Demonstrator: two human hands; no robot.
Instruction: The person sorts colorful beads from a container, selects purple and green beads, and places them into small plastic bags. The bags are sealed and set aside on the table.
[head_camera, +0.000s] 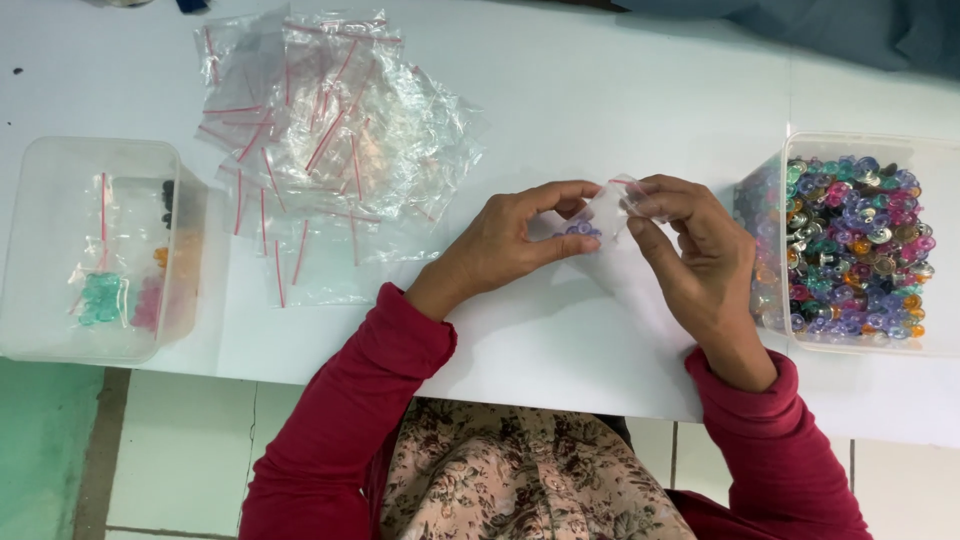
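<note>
Both hands hold one small clear zip bag (606, 210) above the white table (560, 110). My left hand (510, 245) pinches its lower part, where a few purple bead-like pieces (580, 229) show through the plastic. My right hand (695, 255) grips the bag's top edge with the red seal strip. Red sleeves cover both forearms.
A pile of empty clear zip bags with red strips (335, 140) lies at the back left. A clear tub (95, 250) on the left holds filled bags of teal and pink pieces. A clear tub (860, 245) on the right is full of mixed coloured beads. Blue cloth (850, 30) lies far right.
</note>
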